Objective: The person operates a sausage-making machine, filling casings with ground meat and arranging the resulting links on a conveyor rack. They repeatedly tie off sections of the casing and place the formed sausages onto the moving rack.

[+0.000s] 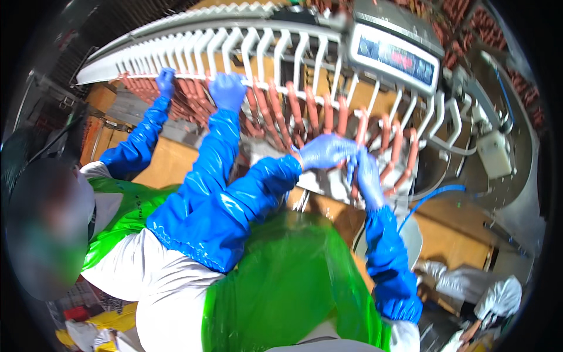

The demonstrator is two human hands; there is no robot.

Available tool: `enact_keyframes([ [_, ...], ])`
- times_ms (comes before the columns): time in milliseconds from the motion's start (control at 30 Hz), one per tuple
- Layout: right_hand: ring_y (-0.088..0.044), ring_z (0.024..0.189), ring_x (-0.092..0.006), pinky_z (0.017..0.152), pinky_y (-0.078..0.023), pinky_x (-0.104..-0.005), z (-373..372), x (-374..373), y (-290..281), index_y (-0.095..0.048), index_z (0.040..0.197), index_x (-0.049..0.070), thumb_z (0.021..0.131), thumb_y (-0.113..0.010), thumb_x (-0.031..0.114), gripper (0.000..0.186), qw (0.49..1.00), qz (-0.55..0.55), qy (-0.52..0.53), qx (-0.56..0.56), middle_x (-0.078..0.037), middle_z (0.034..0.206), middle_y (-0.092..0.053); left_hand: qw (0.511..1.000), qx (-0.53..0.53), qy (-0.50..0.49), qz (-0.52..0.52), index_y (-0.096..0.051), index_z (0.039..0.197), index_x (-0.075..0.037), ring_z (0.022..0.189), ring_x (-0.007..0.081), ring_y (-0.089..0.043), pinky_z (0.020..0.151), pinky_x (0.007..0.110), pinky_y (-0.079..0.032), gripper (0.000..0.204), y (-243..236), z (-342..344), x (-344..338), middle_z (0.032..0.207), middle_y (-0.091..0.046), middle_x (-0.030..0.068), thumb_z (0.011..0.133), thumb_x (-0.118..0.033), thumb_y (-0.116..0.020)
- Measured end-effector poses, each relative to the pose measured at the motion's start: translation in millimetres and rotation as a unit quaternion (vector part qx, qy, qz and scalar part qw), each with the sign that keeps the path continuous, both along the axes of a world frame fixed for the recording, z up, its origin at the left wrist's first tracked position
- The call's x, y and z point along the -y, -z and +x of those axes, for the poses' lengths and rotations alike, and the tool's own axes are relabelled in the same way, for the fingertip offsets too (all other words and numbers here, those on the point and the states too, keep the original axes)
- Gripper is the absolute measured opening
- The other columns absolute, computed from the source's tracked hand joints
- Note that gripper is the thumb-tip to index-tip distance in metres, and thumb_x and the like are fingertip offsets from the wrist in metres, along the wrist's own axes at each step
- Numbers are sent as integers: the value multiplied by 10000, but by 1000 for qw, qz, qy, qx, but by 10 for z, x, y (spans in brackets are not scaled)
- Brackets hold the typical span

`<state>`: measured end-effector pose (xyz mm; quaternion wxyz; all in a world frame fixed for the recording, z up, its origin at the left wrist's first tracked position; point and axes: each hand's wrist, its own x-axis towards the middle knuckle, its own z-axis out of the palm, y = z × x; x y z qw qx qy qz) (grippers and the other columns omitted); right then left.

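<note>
Strings of pink sausages (328, 114) hang in loops from the white hooks (249, 50) of a long curved rack. In front of the hanging loops, my left hand (326, 151), in a pale blue-violet glove, reaches to the right with its fingers pressed together. My right hand (368, 177), gloved alike, comes up from below, and its curled fingertips meet those of the left. Whatever is pinched between them is hidden. A sausage loop (362, 126) hangs just above this meeting point. Blue plastic sleeves cover both my forearms.
At my left a co-worker in a green apron has one gloved hand (227, 91) and another gloved hand (166, 82) at the rack. A machine with a display panel (394, 56) stands over the hooks. A white bucket (412, 240) and a blue hose (437, 190) are at right.
</note>
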<state>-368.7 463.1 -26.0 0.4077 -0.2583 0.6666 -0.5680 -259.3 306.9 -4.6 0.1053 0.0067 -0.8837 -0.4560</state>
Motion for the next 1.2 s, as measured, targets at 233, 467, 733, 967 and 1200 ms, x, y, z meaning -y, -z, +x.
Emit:
enact_keyframes([
  [233, -424, 405, -192, 390, -354, -301, 225, -515, -419, -439, 758, 113, 973, -381, 273, 274, 979, 17, 14, 202, -80, 555, -460, 904, -243, -11, -351, -714, 1068, -255, 660, 297, -583, 576, 430, -452, 217, 252, -75, 214, 695, -567, 91, 870, -202, -645],
  [467, -526, 575, -168, 512, -455, -294, 442, -1044, 513, -475, 830, 71, 1022, -400, 221, 255, 914, -174, 209, 301, -76, 735, -547, 932, -178, -107, -297, -671, 1022, -119, 745, 279, -578, 651, 430, -435, 164, 562, 31, 57, 764, -593, 82, 901, -221, -628],
  [733, -578, 966, -273, 861, -476, -371, 223, 135, -338, -595, 1291, 8, 931, -554, 17, 363, 880, -180, -19, -440, -140, 1014, -582, 941, -200, -79, -260, -706, 1066, -124, 772, 287, -589, 674, 415, -465, 211, 283, 299, 142, 802, -605, 86, 911, -256, -653],
  [967, -593, 828, -286, 730, -487, -363, 48, 241, -525, -665, 977, 9, 900, -644, 88, 111, 865, -144, -94, -472, -134, 882, -571, 961, -82, -94, 245, -695, 967, -56, 625, 108, -542, 610, 278, -459, 217, 172, 374, 83, 697, -571, 0, 1003, -226, -566],
  [1200, -644, 866, -318, 772, -538, -400, -21, 61, -97, -698, 1016, 64, 796, -693, 106, 224, 820, -130, 55, -555, -138, 925, -656, 775, 124, 101, 611, -555, 1037, -99, 590, 53, -405, 561, 218, -361, 125, 403, -1, 83, 767, -448, -60, 1029, -214, -508],
])
